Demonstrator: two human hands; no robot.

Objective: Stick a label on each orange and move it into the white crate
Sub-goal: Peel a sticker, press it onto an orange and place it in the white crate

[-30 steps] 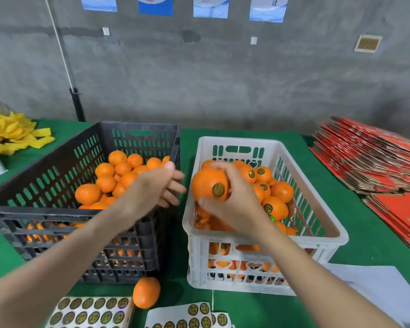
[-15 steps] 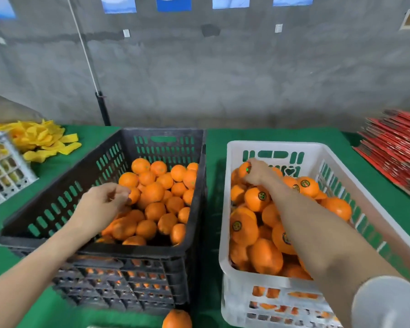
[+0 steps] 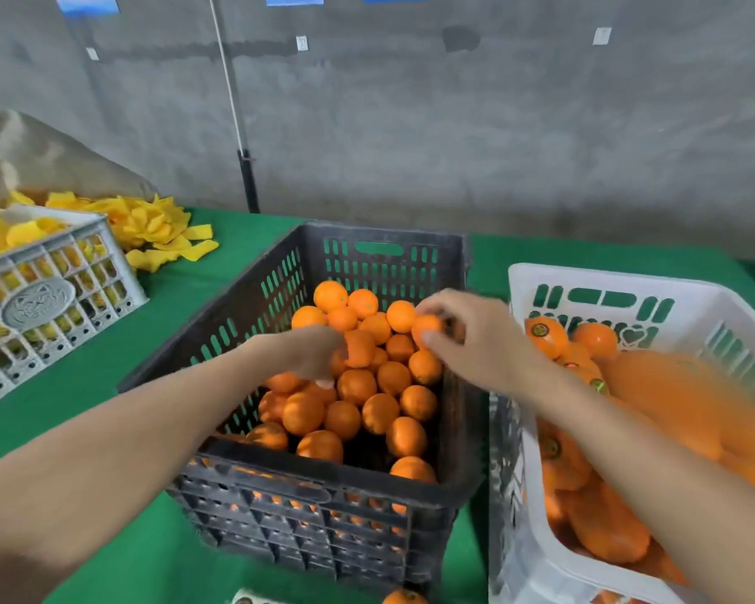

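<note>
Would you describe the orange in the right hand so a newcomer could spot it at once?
Find the black crate on the green table. Near its far right corner the right hand reaches in. The orange is the one that hand pinches; neighbours lie loose.

The black crate [image 3: 458, 411] in the middle is open on top, but oranges [image 3: 356, 385] are heaped high inside. The white crate [image 3: 606, 279] at the right stands just beside it, with only a thin gap between them. Bare green table [image 3: 83, 364] lies at the left, up to the grey crate [image 3: 53, 298].
</note>
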